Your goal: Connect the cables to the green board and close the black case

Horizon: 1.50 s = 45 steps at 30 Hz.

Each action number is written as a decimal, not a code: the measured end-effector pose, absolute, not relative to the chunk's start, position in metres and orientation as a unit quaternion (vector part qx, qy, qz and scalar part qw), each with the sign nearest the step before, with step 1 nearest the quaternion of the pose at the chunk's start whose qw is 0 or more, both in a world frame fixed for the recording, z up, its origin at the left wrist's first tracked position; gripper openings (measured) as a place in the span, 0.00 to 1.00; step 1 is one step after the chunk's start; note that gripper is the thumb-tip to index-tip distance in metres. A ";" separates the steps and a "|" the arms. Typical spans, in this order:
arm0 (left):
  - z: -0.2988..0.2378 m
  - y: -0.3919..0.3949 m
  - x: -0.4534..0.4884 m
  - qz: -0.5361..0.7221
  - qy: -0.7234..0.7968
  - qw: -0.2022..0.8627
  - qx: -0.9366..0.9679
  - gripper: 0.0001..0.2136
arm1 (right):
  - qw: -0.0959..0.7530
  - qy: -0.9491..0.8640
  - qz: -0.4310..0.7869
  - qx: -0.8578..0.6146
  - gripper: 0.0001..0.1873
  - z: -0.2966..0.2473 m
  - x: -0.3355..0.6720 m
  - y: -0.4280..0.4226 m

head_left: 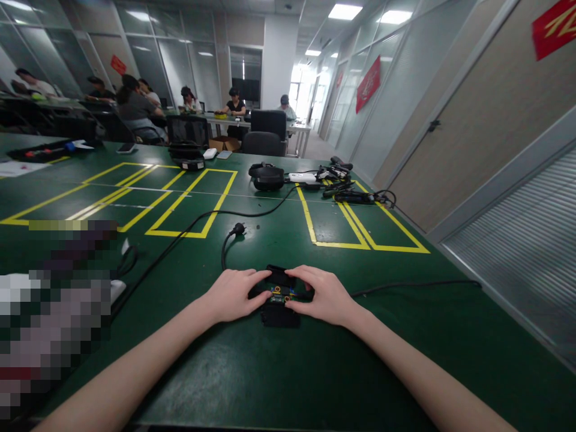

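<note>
An opened black power adapter point(279, 317) lies on the green table in front of me, its casing halves apart. Between them sits a small circuit board point(276, 298) with copper-coloured coils. My left hand point(236, 293) grips the adapter from the left, its thumb at the board and its fingers at the upper casing half. From the right, my right hand point(324, 295) holds it in the same way, thumb low and fingers high. A cord with a black plug point(238, 229) runs behind my left hand. Another black cable point(418, 285) leads off to the right.
A long black cable point(202, 217) crosses the table point(270, 384). Beyond are yellow tape outlines point(207, 225), a black rounded case point(267, 177), a heap of cables point(337, 180) and a phone point(126, 147). The left side is pixelated. Several people sit at far tables.
</note>
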<state>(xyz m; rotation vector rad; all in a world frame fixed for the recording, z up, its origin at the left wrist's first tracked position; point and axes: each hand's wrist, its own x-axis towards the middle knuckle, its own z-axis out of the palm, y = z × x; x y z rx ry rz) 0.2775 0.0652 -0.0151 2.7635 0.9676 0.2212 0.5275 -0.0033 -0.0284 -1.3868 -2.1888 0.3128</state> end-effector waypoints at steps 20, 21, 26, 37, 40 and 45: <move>-0.015 0.068 0.272 0.103 0.306 0.132 0.937 0.21 | 0.198 -0.856 0.033 -0.477 0.01 -0.020 0.535 -0.003; -0.015 0.068 0.272 0.108 0.303 0.132 0.938 0.20 | 0.184 -0.854 0.046 -0.484 0.03 -0.020 0.536 -0.002; -0.018 0.069 0.272 0.150 0.315 0.144 0.926 0.13 | 0.161 -0.857 0.088 -0.482 0.11 -0.023 0.543 0.001; -0.011 0.067 0.268 0.212 0.256 0.194 0.923 0.08 | 0.242 -0.802 0.241 -0.490 0.13 -0.016 0.546 -0.004; -0.009 0.065 0.267 0.179 0.231 0.215 0.932 0.05 | 0.235 -0.804 0.282 -0.468 0.12 -0.012 0.545 -0.008; -0.008 0.063 0.267 0.139 0.225 0.229 0.937 0.06 | 0.196 -0.811 0.332 -0.439 0.12 -0.004 0.541 -0.012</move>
